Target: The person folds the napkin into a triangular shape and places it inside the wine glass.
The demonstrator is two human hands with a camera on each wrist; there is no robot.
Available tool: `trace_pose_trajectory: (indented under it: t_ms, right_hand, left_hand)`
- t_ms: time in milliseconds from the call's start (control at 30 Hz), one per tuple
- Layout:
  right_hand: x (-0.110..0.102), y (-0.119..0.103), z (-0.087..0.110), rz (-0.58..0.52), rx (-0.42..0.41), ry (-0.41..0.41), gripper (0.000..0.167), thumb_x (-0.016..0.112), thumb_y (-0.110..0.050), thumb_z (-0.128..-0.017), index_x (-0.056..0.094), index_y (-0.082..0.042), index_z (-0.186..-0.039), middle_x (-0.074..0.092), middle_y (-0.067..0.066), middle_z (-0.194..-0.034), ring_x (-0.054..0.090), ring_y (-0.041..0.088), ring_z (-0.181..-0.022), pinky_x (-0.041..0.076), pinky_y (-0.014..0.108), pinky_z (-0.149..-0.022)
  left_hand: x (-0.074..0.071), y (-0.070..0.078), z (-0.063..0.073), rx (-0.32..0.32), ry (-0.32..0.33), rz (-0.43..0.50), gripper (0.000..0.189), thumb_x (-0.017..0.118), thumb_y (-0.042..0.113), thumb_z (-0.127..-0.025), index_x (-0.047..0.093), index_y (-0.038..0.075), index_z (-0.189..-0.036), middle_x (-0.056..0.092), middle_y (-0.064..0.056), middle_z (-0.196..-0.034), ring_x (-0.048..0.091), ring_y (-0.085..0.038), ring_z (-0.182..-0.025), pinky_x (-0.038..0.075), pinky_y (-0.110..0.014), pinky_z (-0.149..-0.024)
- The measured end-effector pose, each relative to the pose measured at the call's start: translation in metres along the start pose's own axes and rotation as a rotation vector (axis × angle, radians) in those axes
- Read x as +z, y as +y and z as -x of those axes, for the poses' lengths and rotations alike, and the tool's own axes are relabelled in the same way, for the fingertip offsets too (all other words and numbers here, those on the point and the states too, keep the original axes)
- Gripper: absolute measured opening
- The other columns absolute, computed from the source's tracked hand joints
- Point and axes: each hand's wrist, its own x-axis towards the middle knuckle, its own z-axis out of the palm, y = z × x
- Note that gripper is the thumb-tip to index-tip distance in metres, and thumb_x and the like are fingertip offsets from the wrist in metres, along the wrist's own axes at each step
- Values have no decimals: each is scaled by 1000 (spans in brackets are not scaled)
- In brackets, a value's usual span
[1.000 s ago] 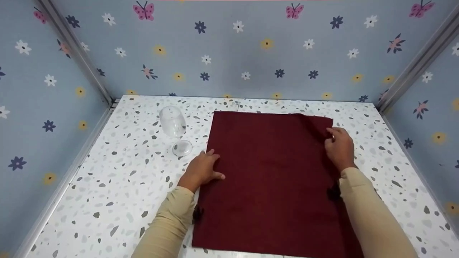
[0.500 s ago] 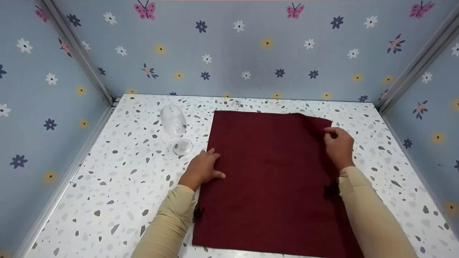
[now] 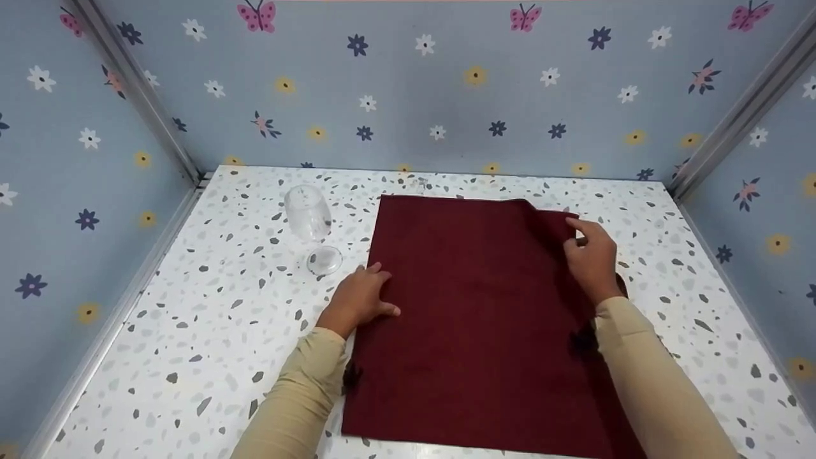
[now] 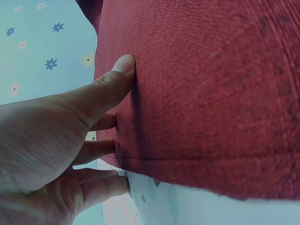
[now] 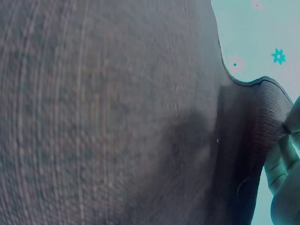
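A dark red cloth lies spread on the speckled table, its right side lifted into a fold. My left hand rests on the cloth's left edge with fingers spread; in the left wrist view the thumb and some fingertips press the fabric, while the lowest fingers lie off its edge. My right hand pinches the cloth's right edge near the far corner and holds it up. The right wrist view shows the raised fabric between the curled fingers at the frame's edge.
A clear stemmed glass lies on its side on the table, left of the cloth. Flower-patterned panels close in the white speckled table at the back and both sides.
My right hand has moved slightly left, bringing the cloth's right edge inward and deepening the fold near the far corner. My left hand stays in place.
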Motion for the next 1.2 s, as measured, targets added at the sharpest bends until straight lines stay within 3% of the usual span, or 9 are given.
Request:
trace_pose_trajectory:
  t_ms: [467,567,933,1200]
  right_hand:
    - [5,-10,7,-61,-40,-21,53,55,12,-85,66,-8,-133,64,12,-129,62,24,-93,41,19,-77]
    - [8,-13,8,-64,-55,-12,50,57,11,-85,68,-7,-130,66,12,-126,60,24,-88,40,20,-78]
    - [16,-19,18,-94,-72,-6,38,59,9,-86,72,-1,-121,70,14,-115,64,24,-94,43,19,-81]
    - [19,-26,23,-100,-69,-21,26,63,3,-90,75,0,-113,73,13,-106,66,23,-99,46,27,-85]
  left_hand:
    - [-1,0,0,11,13,4,76,86,43,-77,61,2,-135,46,-22,-149,47,-47,-130,43,-51,-103]
    - [-1,-2,0,9,8,3,76,85,43,-77,60,3,-136,45,-22,-150,46,-47,-131,42,-51,-105]
    - [-2,-2,2,17,26,18,75,87,42,-76,62,1,-134,47,-24,-148,49,-47,-129,43,-51,-103]
    - [-1,-2,3,23,25,20,75,87,42,-76,61,2,-134,47,-23,-148,48,-47,-130,43,-51,-103]
